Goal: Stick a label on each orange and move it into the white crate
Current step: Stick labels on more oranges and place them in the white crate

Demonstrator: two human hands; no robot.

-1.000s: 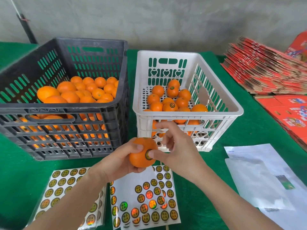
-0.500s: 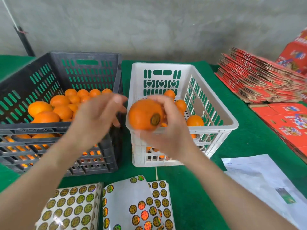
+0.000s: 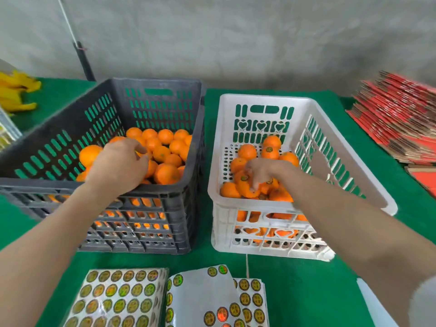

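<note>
The left hand curls over the oranges in the black crate. The right hand drapes its fingers on a labelled orange inside the white crate (whether either hand actually grips, I cannot tell).

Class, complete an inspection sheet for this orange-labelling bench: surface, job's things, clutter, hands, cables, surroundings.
Surface: green cloth.
Job's things: black crate of oranges left; white crate part-filled with labelled oranges; label sheets in front.
Clutter: red flat cartons right; yellow item far left.
Hands: left hand on the black crate's oranges; right hand touching a labelled orange; grips unclear.
Cables: thin white cord by wall.
Surroundings: grey wall.
</note>
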